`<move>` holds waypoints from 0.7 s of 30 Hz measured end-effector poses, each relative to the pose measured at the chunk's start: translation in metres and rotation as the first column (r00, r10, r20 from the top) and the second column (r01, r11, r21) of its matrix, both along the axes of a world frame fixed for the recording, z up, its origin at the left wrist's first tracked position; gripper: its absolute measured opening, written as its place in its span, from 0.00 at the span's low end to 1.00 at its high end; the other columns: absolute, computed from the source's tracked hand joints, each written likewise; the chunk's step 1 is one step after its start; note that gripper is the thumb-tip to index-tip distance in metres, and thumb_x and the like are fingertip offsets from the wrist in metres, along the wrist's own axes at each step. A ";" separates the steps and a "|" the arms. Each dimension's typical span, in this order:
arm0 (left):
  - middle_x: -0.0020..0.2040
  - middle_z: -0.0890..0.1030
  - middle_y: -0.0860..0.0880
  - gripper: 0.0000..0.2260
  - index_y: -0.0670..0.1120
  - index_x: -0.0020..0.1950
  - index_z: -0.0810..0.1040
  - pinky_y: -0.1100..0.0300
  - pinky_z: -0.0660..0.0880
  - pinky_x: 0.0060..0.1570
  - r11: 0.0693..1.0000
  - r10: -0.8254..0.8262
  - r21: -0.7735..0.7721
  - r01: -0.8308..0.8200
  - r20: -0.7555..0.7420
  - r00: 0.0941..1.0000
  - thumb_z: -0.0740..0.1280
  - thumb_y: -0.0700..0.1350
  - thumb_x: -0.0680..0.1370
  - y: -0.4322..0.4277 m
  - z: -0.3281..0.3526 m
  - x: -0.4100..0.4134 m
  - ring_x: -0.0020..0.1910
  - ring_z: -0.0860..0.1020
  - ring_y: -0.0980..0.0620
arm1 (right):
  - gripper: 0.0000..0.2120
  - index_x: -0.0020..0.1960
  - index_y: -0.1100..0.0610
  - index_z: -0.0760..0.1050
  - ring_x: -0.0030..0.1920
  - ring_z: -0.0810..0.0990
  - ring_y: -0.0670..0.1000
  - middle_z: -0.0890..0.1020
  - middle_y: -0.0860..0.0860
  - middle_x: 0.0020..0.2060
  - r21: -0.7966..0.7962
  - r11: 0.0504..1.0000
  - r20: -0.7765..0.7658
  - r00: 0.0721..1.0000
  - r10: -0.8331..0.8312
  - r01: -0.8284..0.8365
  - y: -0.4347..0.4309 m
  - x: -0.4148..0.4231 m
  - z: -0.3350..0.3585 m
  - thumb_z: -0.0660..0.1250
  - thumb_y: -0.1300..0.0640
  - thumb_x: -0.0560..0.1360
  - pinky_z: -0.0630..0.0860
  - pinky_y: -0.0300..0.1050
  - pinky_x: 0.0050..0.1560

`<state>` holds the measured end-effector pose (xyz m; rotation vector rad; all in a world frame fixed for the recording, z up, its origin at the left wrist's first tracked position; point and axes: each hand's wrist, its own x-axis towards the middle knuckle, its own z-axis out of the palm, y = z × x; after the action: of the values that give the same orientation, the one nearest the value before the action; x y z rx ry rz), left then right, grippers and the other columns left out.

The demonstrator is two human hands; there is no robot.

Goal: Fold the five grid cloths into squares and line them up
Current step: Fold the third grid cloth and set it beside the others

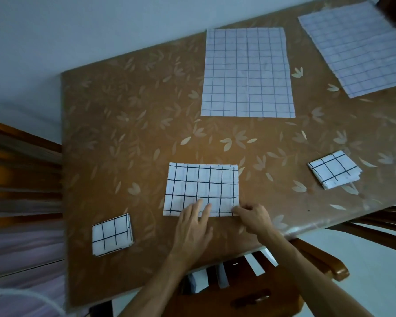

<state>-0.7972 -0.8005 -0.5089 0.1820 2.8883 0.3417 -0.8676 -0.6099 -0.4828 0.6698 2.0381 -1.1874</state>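
Five white cloths with a dark grid lie on the brown leaf-patterned table (pixel 128 124). A half-folded cloth (pixel 201 186) lies in front of me as a rectangle. My left hand (pixel 193 227) rests flat on its near edge, fingers spread. My right hand (pixel 253 217) pinches its near right corner. A small folded square (pixel 112 234) sits at the near left. Another folded square (pixel 334 169) sits at the right. Two unfolded cloths lie flat further back: one in the middle (pixel 247 73) and one at the far right (pixel 357 46).
A wooden chair (pixel 272 282) stands under the table's near edge below my arms. Another chair's slats (pixel 375 227) show at the right. Wooden furniture (pixel 21 175) stands to the left of the table, and a pale wall lies beyond.
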 end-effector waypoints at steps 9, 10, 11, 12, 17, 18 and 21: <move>0.57 0.76 0.54 0.11 0.50 0.62 0.80 0.69 0.67 0.46 0.890 0.327 0.319 -0.326 0.050 0.944 0.61 0.45 0.83 -0.003 0.017 0.016 0.54 0.76 0.56 | 0.23 0.62 0.52 0.74 0.40 0.84 0.47 0.86 0.47 0.43 -0.263 0.917 -0.193 0.948 0.254 -0.300 -0.018 0.029 0.042 0.78 0.59 0.70 0.78 0.35 0.39; 0.54 0.77 0.54 0.11 0.49 0.61 0.81 0.69 0.68 0.44 0.864 0.330 0.380 -0.331 0.069 0.941 0.63 0.43 0.82 -0.009 0.015 0.019 0.51 0.77 0.58 | 0.31 0.67 0.49 0.68 0.45 0.84 0.47 0.84 0.46 0.47 -0.136 0.943 -0.247 0.932 0.266 -0.305 -0.015 0.028 0.037 0.77 0.60 0.69 0.79 0.38 0.44; 0.52 0.78 0.55 0.11 0.48 0.59 0.82 0.69 0.70 0.43 0.832 0.325 0.444 -0.333 0.097 0.941 0.64 0.40 0.81 -0.015 0.011 0.023 0.48 0.77 0.59 | 0.36 0.72 0.48 0.64 0.52 0.82 0.49 0.81 0.46 0.52 0.014 0.954 -0.294 0.910 0.291 -0.300 -0.011 0.025 0.030 0.76 0.62 0.69 0.78 0.42 0.50; 0.51 0.79 0.56 0.11 0.48 0.57 0.83 0.67 0.73 0.43 0.788 0.324 0.511 -0.344 0.131 0.937 0.65 0.38 0.80 -0.020 0.009 0.027 0.46 0.78 0.59 | 0.39 0.75 0.49 0.60 0.58 0.77 0.53 0.76 0.49 0.57 0.167 0.938 -0.323 0.882 0.343 -0.304 -0.006 0.020 0.023 0.73 0.64 0.69 0.76 0.47 0.56; 0.49 0.83 0.52 0.11 0.50 0.58 0.81 0.63 0.78 0.35 0.440 0.380 0.673 -0.594 0.460 0.802 0.66 0.37 0.80 -0.042 0.011 0.046 0.40 0.82 0.55 | 0.33 0.66 0.47 0.76 0.70 0.70 0.57 0.72 0.49 0.72 0.412 0.699 -0.356 0.602 0.714 -0.585 0.016 -0.006 -0.014 0.79 0.58 0.63 0.69 0.51 0.67; 0.47 0.84 0.50 0.10 0.47 0.59 0.81 0.63 0.79 0.35 0.394 0.386 0.671 -0.628 0.500 0.775 0.66 0.38 0.80 -0.046 0.011 0.049 0.40 0.83 0.55 | 0.25 0.60 0.47 0.81 0.67 0.74 0.52 0.76 0.45 0.68 0.367 0.684 -0.362 0.581 0.729 -0.630 0.015 -0.010 -0.014 0.79 0.57 0.64 0.71 0.43 0.64; 0.51 0.85 0.48 0.10 0.47 0.62 0.79 0.60 0.81 0.38 0.262 0.397 0.658 -0.706 0.593 0.700 0.67 0.42 0.80 -0.056 0.009 0.055 0.47 0.84 0.53 | 0.10 0.51 0.47 0.83 0.47 0.83 0.41 0.84 0.40 0.51 0.233 0.682 -0.310 0.611 0.728 -0.693 0.005 -0.013 0.000 0.75 0.56 0.70 0.79 0.40 0.50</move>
<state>-0.7418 -0.8563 -0.4996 -0.7461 2.0270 1.7798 -0.8805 -0.6046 -0.4831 -0.4001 2.3348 -0.7595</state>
